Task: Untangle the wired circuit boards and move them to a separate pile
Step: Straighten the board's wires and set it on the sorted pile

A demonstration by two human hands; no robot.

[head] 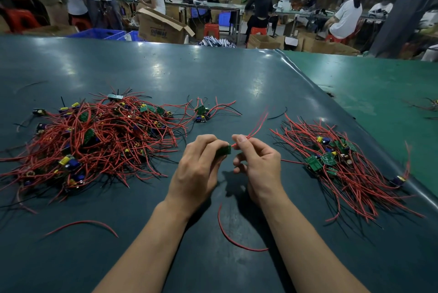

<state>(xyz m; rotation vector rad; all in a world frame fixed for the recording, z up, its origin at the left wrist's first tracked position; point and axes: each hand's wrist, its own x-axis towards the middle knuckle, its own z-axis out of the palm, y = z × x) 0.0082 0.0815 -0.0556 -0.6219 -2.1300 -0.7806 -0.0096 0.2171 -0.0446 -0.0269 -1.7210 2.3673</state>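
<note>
Left hand (198,164) grips a small green circuit board (224,150) by its left end, held above the dark bench (166,72) near the middle. The board's long axis runs left to right, and its right end faces the right hand (257,162). That hand pinches the board's red wires (257,126) between thumb and forefinger, and they stream up and away to the far right. The big tangled pile (94,138) sits on the left, the sorted pile (343,162) on the right, well apart. Loose red wires (227,235) lie near the forearms.
</note>
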